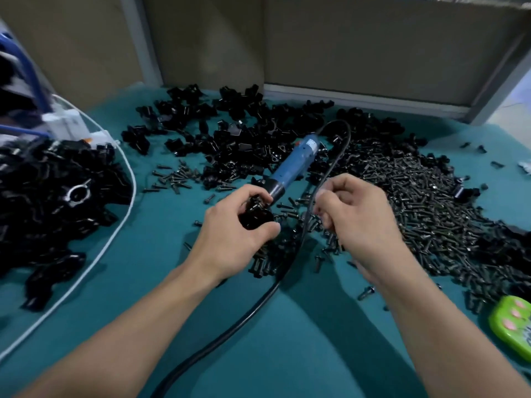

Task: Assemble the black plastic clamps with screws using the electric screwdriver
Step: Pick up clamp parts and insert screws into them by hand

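Note:
My left hand (232, 234) grips a black plastic clamp (255, 215) just above the teal table. The blue electric screwdriver (296, 165) lies on the table behind it, its dark tip end close to the clamp. My right hand (356, 219) hovers over the loose black screws (425, 208) with its fingers curled; whether they pinch a screw is hidden. The screwdriver's black cable (290, 259) runs between my two hands toward me.
A pile of loose black clamp parts (235, 133) covers the back of the table. Another heap of clamps (57, 193) sits at the left, ringed by a white cable (115, 237). A green object (514, 323) lies at the right edge. A wall rises behind.

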Tool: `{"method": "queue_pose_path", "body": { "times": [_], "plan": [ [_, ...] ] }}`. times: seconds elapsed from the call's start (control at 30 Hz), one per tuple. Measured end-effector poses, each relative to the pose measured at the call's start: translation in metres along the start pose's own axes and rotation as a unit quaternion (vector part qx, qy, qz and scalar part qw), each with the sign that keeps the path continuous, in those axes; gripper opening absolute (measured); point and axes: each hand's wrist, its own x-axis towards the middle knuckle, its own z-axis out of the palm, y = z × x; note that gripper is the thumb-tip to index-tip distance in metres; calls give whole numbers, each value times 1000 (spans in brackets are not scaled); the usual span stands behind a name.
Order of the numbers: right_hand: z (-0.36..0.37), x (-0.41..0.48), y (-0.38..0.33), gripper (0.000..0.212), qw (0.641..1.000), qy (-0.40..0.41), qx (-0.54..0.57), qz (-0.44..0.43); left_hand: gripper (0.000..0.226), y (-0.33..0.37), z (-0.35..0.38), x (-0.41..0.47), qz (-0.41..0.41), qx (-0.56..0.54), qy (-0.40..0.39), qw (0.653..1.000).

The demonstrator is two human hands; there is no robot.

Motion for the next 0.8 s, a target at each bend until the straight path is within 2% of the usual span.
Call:
{"method": "queue_pose_path", "body": {
  "times": [0.07, 0.17, 0.23, 0.33, 0.5, 0.67, 0.8],
  "plan": [
    [19, 1, -7, 13, 988, -19, 153, 25, 39, 0, 1, 0, 6, 1, 5, 1000],
    [42, -6, -3, 27, 968, -20, 249, 26, 40, 1, 1, -1, 12, -15, 13, 1000],
    [45, -8, 4, 25, 969, 0, 245, 11, 39, 1, 2, -1, 19, -12, 4, 1000],
    [44, -10, 11, 8, 985, 23, 172, -18, 39, 1, 2, 0, 37, -4, -25, 999],
    [42, -9, 13, 22, 990, 21, 133, -32, 36, -1, 1, 1, 49, -25, -30, 998],
    [40, -7, 15, 21, 993, -7, 115, -31, 39, -4, -1, 4, 56, -63, -51, 995],
    [40, -4, 17, 22, 988, -13, 151, -30, 47, -5, -1, 7, 62, -70, -57, 994]
  ]
}}
